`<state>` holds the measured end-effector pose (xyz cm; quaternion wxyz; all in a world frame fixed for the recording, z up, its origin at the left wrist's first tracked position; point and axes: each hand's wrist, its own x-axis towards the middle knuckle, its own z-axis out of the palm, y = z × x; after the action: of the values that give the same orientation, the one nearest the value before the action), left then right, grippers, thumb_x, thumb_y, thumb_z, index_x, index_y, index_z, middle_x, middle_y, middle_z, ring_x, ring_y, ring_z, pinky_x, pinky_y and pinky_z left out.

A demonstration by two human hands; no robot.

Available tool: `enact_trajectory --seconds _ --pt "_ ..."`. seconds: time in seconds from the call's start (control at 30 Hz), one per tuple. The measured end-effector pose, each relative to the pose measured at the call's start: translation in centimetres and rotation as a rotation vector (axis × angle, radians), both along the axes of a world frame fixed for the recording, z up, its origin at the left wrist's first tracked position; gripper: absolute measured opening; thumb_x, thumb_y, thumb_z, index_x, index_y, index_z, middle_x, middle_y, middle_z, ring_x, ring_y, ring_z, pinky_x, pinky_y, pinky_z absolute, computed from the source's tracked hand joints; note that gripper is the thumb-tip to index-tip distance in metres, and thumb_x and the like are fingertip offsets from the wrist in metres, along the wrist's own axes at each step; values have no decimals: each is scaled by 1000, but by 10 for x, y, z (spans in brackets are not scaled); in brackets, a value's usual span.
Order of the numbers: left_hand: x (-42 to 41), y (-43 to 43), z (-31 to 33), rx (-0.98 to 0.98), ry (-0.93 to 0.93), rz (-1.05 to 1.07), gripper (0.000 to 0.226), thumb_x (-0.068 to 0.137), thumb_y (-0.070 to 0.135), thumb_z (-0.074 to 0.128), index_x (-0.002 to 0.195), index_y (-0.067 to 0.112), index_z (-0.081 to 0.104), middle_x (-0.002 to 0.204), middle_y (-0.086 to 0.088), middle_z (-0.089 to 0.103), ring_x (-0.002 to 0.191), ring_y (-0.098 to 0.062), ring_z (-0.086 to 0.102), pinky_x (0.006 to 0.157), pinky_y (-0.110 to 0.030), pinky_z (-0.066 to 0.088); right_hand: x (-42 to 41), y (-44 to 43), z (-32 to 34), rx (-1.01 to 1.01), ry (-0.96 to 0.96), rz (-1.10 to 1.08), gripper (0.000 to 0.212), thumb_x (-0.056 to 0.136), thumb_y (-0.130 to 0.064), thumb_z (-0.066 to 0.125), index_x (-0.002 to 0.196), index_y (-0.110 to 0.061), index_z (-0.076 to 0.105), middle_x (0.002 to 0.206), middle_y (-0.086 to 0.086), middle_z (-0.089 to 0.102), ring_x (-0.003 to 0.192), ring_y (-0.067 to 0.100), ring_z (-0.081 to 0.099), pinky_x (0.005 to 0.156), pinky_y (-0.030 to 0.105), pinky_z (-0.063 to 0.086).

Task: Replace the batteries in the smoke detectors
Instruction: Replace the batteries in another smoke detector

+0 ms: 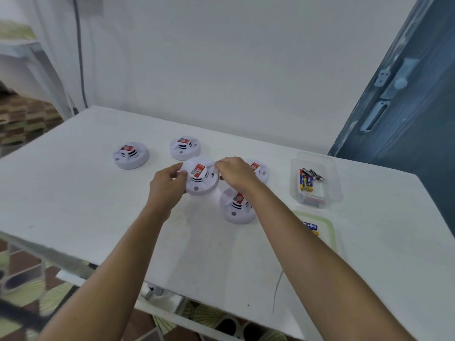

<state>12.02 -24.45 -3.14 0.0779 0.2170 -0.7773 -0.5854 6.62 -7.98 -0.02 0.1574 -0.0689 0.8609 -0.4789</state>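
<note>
Several white round smoke detectors with red labels lie on a white table [73, 188]. One detector [200, 178] is lifted and tilted between both hands. My left hand [167, 183] grips its left rim; my right hand [234, 173] grips its right rim. Other detectors sit at the far left [131, 155], at the back [185, 148], behind my right hand [258, 168] and under my right wrist [236, 207]. A clear plastic tub [332, 183] at the right holds a few batteries [309, 179].
A pale green tray [327, 227] with a battery pack [310, 227] lies in front of the tub, partly hidden by my right forearm. A blue door [406, 99] stands at the right. The table's front edge runs across the lower left, above a patterned floor.
</note>
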Motion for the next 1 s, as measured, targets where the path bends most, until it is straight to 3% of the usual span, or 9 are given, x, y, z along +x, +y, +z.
enact_trajectory --seconds 0.17,0.27,0.33,0.37,0.43,0.6,0.73,0.93,1.0 --pt "-4 -3 -8 -156 -142 -53 39 96 27 48 133 21 59 116 -4 69 99 -24 66 94 -43 54 -8 -7 -2 186 -58 70 38 102 -35 35 73 -13 44 77 3 48 68 17 43 61 32 31" --pt "-6 -1 -11 -271 -161 -95 37 98 23 46 131 18 61 120 -6 67 109 -27 60 98 -38 48 -9 -11 -5 257 -90 81 45 103 -46 27 78 -16 49 81 2 50 79 22 49 78 37 36" --pt "-7 -2 -12 -341 -154 -122 33 98 21 45 124 14 65 115 -8 68 105 -28 59 90 -32 46 -10 -12 -7 291 -117 92 59 104 -52 21 118 -11 61 116 11 61 113 32 52 100 45 35" --pt "-7 -2 -12 -365 -159 -129 31 98 20 45 120 11 66 114 -9 68 101 -28 58 85 -30 43 -9 -13 -7 311 -126 92 65 104 -53 20 138 -8 52 137 15 54 127 33 48 106 46 34" --pt "-7 -3 -13 -385 -178 -143 31 98 20 46 119 9 66 117 -9 68 100 -28 55 83 -28 39 -10 -13 -8 341 -130 97 69 104 -54 19 150 -7 39 151 16 44 134 33 43 104 44 35" --pt "-8 -7 -15 -389 -168 -172 9 95 21 54 94 20 63 94 -7 60 91 -24 51 82 -28 37 -13 -13 -13 418 -112 116 63 103 -52 21 139 -8 49 139 16 53 126 34 48 107 47 36" --pt "-11 -14 -18 -408 -145 -162 36 91 26 61 123 10 65 113 -6 68 111 -24 57 87 -25 38 -13 -13 -15 439 -98 122 60 100 -53 22 125 -10 55 128 13 57 120 34 51 106 50 38" --pt "-16 -19 -22 -373 -135 -147 36 90 27 62 123 13 65 108 -2 66 104 -18 56 89 -27 41 -15 -17 -17 412 -10 121 47 100 -48 27 80 -13 51 92 6 61 101 32 57 102 53 41" --pt "-20 -21 -22 -367 -129 -138 35 90 28 61 122 13 66 113 -4 67 106 -19 57 91 -29 43 -14 -19 -17 361 30 107 46 101 -43 31 88 -7 56 92 9 64 98 32 59 100 52 42"
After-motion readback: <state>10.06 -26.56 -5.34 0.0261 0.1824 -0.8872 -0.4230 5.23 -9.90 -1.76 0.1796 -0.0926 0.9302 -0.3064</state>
